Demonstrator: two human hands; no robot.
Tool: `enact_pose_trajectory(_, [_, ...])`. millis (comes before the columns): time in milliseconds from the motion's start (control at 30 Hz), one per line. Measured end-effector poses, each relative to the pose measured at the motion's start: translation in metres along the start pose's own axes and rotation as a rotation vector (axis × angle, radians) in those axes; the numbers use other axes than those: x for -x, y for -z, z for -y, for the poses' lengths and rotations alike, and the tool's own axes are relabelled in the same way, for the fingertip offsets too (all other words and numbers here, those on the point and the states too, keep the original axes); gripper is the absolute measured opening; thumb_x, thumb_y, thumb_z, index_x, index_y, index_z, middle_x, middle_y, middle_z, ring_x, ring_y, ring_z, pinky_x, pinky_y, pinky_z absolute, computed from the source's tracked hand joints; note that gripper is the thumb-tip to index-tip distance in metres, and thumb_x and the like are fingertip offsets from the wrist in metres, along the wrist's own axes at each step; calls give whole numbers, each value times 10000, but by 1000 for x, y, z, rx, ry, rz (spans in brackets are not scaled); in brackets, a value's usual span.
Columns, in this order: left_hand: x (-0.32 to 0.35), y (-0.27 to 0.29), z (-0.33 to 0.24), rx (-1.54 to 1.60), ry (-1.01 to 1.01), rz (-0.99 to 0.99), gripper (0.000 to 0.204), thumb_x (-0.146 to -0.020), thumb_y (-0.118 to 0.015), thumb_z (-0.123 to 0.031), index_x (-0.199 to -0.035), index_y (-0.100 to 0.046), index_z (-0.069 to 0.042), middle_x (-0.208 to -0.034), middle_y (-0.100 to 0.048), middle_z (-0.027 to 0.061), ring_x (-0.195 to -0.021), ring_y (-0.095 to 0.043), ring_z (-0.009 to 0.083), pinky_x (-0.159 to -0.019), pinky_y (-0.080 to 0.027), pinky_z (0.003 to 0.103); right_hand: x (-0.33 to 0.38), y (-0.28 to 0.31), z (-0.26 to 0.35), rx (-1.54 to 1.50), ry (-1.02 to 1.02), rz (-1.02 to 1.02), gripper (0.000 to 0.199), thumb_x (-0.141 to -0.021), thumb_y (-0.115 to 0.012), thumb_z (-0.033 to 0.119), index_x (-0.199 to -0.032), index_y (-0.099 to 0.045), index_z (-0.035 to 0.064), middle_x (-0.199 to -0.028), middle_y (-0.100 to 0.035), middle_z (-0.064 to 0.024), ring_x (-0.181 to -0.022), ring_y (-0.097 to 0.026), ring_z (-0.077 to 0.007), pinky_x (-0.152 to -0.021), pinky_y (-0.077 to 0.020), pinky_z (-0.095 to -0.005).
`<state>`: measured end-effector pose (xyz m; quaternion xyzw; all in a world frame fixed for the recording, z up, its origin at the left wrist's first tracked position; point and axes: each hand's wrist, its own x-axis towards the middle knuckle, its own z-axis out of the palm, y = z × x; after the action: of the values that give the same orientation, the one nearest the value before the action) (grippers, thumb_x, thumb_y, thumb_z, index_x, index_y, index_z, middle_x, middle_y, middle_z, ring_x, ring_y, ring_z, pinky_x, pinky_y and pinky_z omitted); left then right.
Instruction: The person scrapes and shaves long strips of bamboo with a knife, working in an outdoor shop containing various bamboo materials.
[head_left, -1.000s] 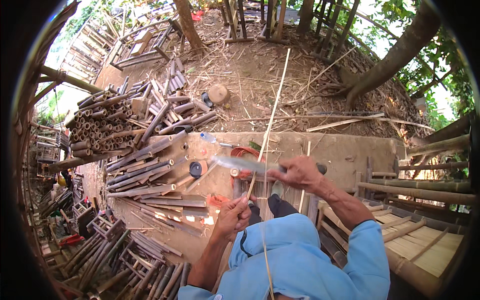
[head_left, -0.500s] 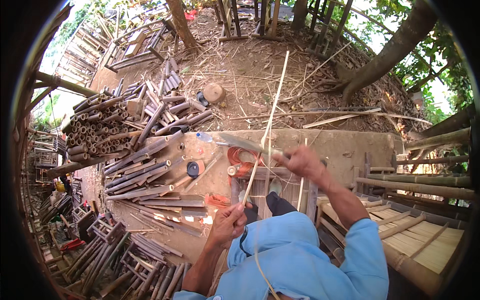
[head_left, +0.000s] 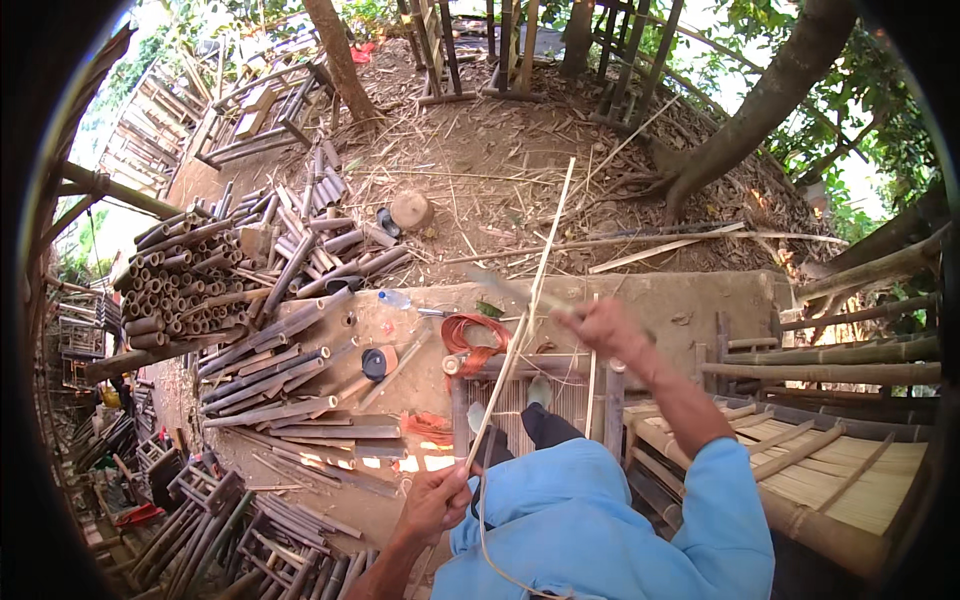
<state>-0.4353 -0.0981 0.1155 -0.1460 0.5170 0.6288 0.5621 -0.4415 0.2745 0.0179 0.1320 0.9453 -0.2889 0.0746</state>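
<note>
My left hand (head_left: 437, 500) is closed round the near end of a long pale bamboo strip (head_left: 545, 260), which slants up and away to the right. In my right hand (head_left: 608, 328) is the handle of a knife; its blade (head_left: 510, 288) is blurred and crosses the strip in the picture. Whether blade and strip touch I cannot tell. A thin strip curls from near my left hand over my lap. At my feet lies a bamboo frame (head_left: 460, 400), with a coil of orange-red cord (head_left: 470, 345) by its far end.
Piles of cut bamboo tubes (head_left: 185, 270) and split bamboo lengths (head_left: 270, 365) lie to the left. A tape roll (head_left: 374, 365) and a plastic bottle (head_left: 394, 298) are nearer. On the right stands a bamboo bench (head_left: 800, 460). Trees (head_left: 760, 110) and chair-like frames rise beyond.
The knife blade has swung from nearly level to tilted upward, its tip farther away. My left hand and the strip have moved nearer to me. The view has shifted slightly.
</note>
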Motion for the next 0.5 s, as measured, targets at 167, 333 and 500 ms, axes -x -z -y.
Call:
enact_pose_trajectory(167, [40,5,13,-79,82,-23,290,-1061,-490,-251,-1108,-623,2,-622,-416,-38,-445,-350,40,-394,-272,214,-36,16,-87,-183,-285,-85,815,-865,-415,829,-558,-610,100,-518,-582,-88,-497,-598,-257,-483,-456,-436])
enact_pose_trajectory(333, [99,-2,16,-66,171,-14,342,-1048,-512,-259,-789,-522,-37,-576,-430,-13,-426,-375,59,-380,-281,220,-67,66,-175,90,-593,-377,912,-867,-298,861,-654,-676,59,-658,-662,-177,-686,-687,-276,-653,-541,-403])
enact_pose_trajectory(500, [75,-14,3,-281,115,-228,342,-1050,-508,-271,-810,-554,-31,-569,-434,-25,-438,-385,55,-395,-298,217,-48,97,-168,-227,-726,-307,898,-902,-341,807,-808,-702,-10,-873,-697,-238,-913,-680,-295,-885,-503,-409])
